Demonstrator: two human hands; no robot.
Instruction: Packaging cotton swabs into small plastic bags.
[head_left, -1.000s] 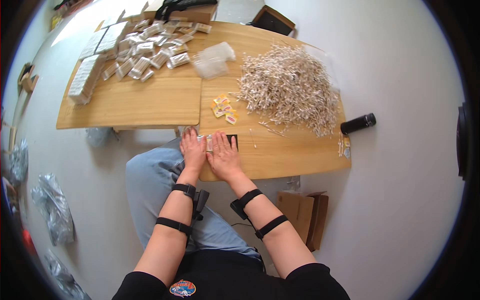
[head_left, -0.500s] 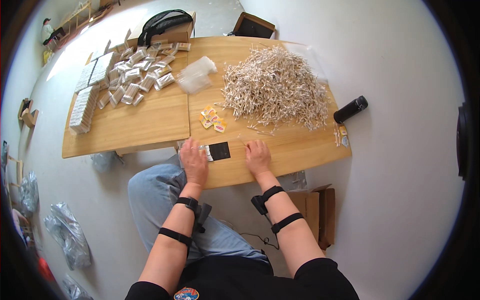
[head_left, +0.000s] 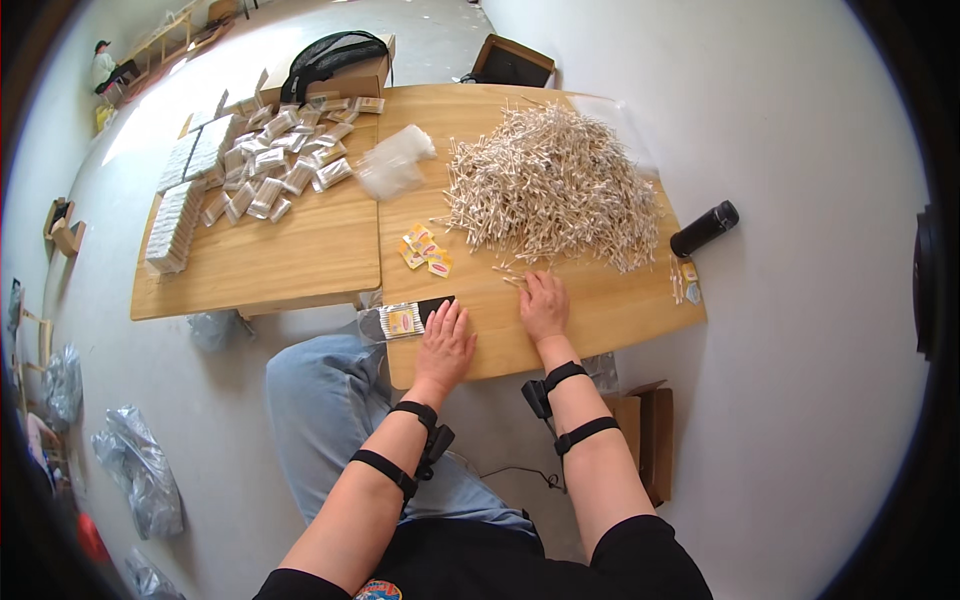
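Observation:
My left hand (head_left: pixel 447 345) lies flat with spread fingers on the right end of a black strip (head_left: pixel 428 308) at the table's front edge. Left of it is a row of cotton swabs (head_left: pixel 388 322) with a yellow label (head_left: pixel 402 320) on top, lying with clear plastic film. My right hand (head_left: pixel 545 308) rests to the right, thumb and index finger closed at the end of a loose cotton swab (head_left: pixel 512 281). A large pile of cotton swabs (head_left: pixel 555 185) rises beyond it. Several yellow labels (head_left: pixel 427 250) lie between the pile and my left hand.
Filled swab packs (head_left: pixel 268 160) lie scattered at the far left, beside stacked packs (head_left: pixel 174 228). Clear bags (head_left: pixel 395 162) lie at the back middle. A black bottle (head_left: pixel 705 228) is by the right edge. A black mesh bag (head_left: pixel 335 62) rests on a cardboard box (head_left: pixel 370 72).
My left hand has moved right off the swab row, uncovering it and the yellow label on top. My right hand has shifted right and away from me, to loose swabs by the pile.

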